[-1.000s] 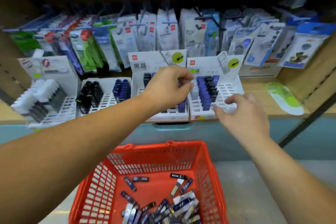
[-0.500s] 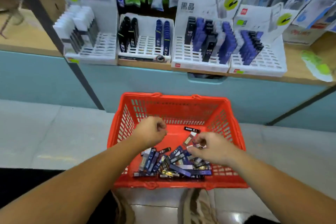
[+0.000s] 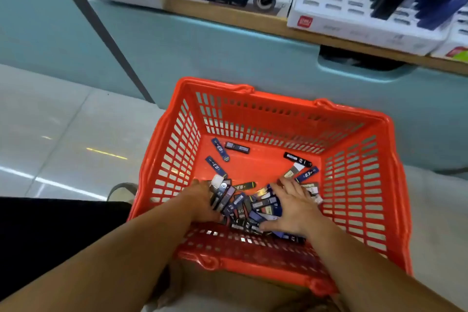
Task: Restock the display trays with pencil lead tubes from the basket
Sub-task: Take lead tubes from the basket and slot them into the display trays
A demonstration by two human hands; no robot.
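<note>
Lead tubes are heaped in basket, near end, btw hands. Right hand is laid flat, fingers spread; left hand: fingers hidden, grip can't be told. If scooped loosely, tubes could be dropped before trays are reached.

Basket on floor, in front of shelf. Display trays side by side on shelf, behind basket. Lead tubes piled at basket's near side, few loose behind. Left grip at pile's left, right grip on its right.
</note>
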